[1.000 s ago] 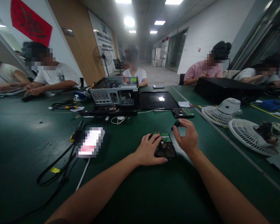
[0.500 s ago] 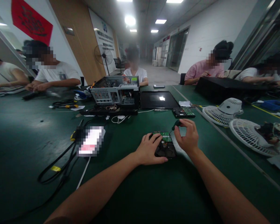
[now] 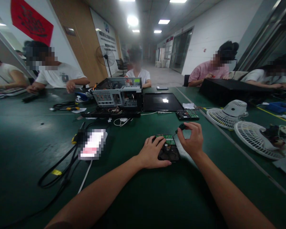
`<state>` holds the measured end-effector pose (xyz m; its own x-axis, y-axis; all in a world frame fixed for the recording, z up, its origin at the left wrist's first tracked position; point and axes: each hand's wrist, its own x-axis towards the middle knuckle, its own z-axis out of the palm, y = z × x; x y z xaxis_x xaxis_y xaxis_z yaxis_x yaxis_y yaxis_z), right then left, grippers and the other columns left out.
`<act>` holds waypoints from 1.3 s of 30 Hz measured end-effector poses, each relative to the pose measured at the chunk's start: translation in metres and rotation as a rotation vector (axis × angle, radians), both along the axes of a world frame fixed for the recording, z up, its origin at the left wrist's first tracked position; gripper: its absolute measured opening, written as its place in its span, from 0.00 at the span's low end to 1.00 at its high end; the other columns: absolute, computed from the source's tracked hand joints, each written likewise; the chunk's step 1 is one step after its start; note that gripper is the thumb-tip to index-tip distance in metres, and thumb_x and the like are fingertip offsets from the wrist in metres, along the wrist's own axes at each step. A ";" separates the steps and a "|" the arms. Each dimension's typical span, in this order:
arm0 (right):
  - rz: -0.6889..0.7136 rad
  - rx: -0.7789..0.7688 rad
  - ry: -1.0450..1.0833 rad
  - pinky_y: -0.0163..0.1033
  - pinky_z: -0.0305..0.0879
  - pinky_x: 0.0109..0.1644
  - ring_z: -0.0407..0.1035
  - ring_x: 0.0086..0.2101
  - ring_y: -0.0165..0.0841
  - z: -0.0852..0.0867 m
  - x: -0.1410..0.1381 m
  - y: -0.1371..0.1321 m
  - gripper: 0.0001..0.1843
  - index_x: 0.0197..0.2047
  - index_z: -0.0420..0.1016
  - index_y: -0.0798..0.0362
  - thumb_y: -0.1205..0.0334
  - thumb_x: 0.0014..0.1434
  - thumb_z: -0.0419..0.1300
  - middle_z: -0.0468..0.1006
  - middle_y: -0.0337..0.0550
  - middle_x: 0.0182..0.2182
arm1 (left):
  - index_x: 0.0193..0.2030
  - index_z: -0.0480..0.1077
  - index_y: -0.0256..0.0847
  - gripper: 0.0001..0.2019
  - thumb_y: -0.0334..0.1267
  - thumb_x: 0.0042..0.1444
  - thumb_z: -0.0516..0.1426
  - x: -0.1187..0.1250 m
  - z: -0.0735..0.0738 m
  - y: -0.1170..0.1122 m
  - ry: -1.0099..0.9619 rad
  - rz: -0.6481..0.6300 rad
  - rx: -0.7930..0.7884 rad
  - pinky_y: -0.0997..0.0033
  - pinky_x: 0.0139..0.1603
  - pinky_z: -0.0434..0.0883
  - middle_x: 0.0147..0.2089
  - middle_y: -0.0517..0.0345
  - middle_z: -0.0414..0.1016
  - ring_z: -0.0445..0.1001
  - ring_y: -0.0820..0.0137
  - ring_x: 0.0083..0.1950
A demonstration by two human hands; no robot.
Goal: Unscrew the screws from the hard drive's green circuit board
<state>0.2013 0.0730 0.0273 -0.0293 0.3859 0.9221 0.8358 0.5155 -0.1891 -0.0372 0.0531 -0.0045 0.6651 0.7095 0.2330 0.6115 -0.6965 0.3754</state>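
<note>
A hard drive with a green circuit board lies on the green table in front of me. My left hand is laid over its left side, fingers across the top and thumb along the near edge, gripping it against the table. In my right hand is a small dark-handled screwdriver, pinched by the handle. The screwdriver slants down and its tip meets the far right corner of the drive. Exactly what the tip touches is too small to tell.
A second hard drive lies beyond my right hand. An open computer case and a black flat panel stand farther back. To the left are a lit phone and black cables; white fan parts lie right. Several people sit around.
My hands, the drive and the screwdriver are almost unmoved. At the left, a person in a white shirt has drawn one hand away from the other, toward the computer case.
</note>
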 end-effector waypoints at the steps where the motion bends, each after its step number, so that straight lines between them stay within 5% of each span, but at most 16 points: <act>1: -0.001 -0.002 0.000 0.51 0.75 0.46 0.71 0.43 0.40 0.000 0.000 0.000 0.23 0.55 0.68 0.49 0.62 0.58 0.67 0.72 0.48 0.44 | 0.76 0.51 0.48 0.54 0.77 0.48 0.56 0.000 0.000 0.000 0.000 -0.002 -0.001 0.36 0.71 0.51 0.75 0.50 0.53 0.50 0.37 0.71; 39: -0.017 -0.005 0.013 0.48 0.74 0.44 0.68 0.42 0.40 0.003 -0.002 -0.003 0.21 0.54 0.67 0.51 0.64 0.59 0.66 0.69 0.48 0.43 | 0.76 0.50 0.47 0.55 0.77 0.48 0.56 -0.001 0.001 0.001 0.005 -0.006 -0.010 0.34 0.71 0.51 0.75 0.49 0.52 0.50 0.36 0.71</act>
<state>0.1989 0.0700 0.0302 -0.0106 0.3906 0.9205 0.8418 0.5003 -0.2026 -0.0380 0.0537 -0.0037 0.6702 0.7078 0.2231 0.6092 -0.6964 0.3794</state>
